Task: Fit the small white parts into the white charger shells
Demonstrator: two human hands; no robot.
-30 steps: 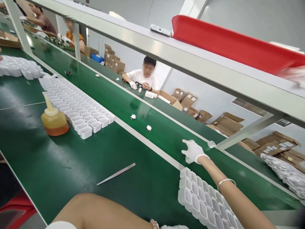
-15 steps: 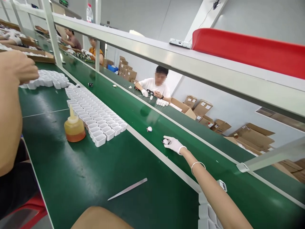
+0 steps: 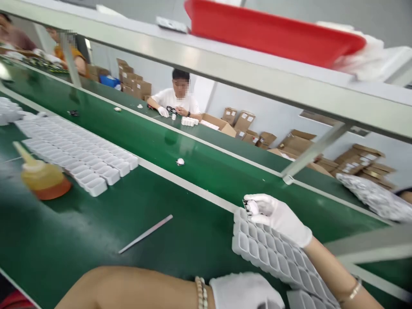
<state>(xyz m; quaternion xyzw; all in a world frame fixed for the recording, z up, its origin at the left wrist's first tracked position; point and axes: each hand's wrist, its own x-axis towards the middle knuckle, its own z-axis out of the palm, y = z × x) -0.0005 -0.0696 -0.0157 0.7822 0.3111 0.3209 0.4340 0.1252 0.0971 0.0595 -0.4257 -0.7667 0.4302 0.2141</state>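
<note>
The right grip (image 3: 278, 216), a white-gloved hand right of centre in the lower half of the frame, is closed on a small white part (image 3: 252, 207) with a dark edge. The part sits between the thumb and the fingers, at the fingertip end on the grip's left side, above the upper left corner of a block of white cups (image 3: 257, 246) at the lower right. The left grip (image 3: 246, 292), also gloved, is at the bottom edge, right of centre, with its fingers cut off by the frame; whether it holds anything cannot be told. Pale tweezers (image 3: 146, 234) lie slantwise on the green table (image 3: 96, 231), left of both grips. Another small white part (image 3: 180, 162) lies near the middle of the frame, well apart from the right grip. At the left, a bottle of amber liquid (image 3: 45, 182) stands just beside a larger array of white cups (image 3: 80, 150).
</note>
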